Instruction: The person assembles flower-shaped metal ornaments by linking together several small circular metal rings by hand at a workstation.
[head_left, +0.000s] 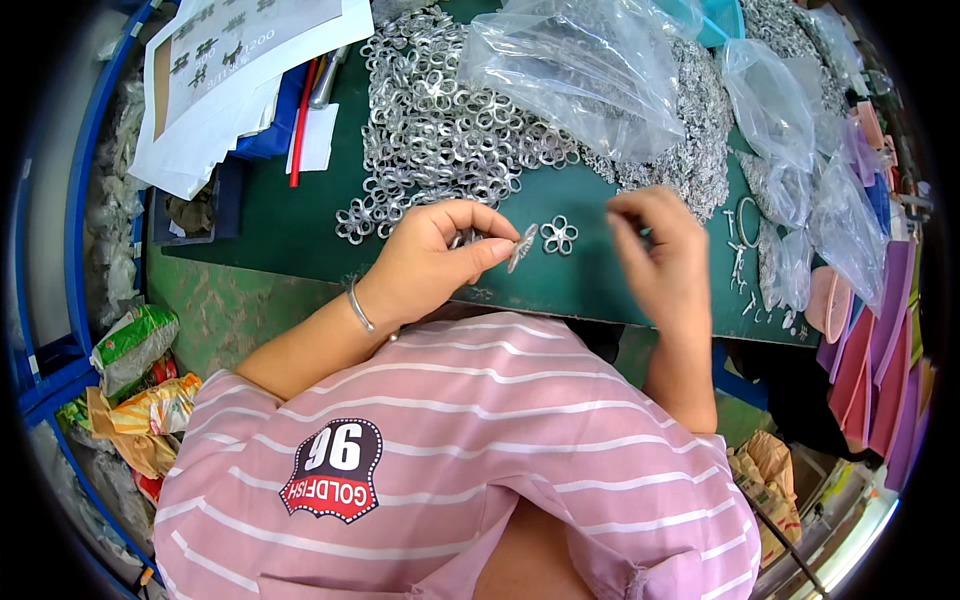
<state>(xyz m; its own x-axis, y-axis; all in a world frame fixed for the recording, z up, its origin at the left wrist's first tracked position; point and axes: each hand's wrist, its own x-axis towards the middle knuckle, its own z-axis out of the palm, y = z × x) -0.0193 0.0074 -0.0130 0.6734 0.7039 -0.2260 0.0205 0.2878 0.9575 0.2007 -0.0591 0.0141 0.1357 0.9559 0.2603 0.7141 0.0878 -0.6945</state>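
While the left hand (432, 258) pinches a small silver flower-shaped metal piece (521, 247) between thumb and forefinger near the middle of the frame, the right hand (660, 255) hovers just right of it, fingers curled downward; whether it holds anything cannot be told. A second flower-shaped piece (559, 236) lies flat on the green counter (280, 215) between the two hands, apart from both. Above, toward the upper middle, spreads a heap of silver rings (430, 120), partly under clear plastic bags (580, 70). Doing this step well probably means keeping the pinch on the piece's edge so its face stays visible, and working low over the counter so a dropped piece lands close by rather than in the heap.
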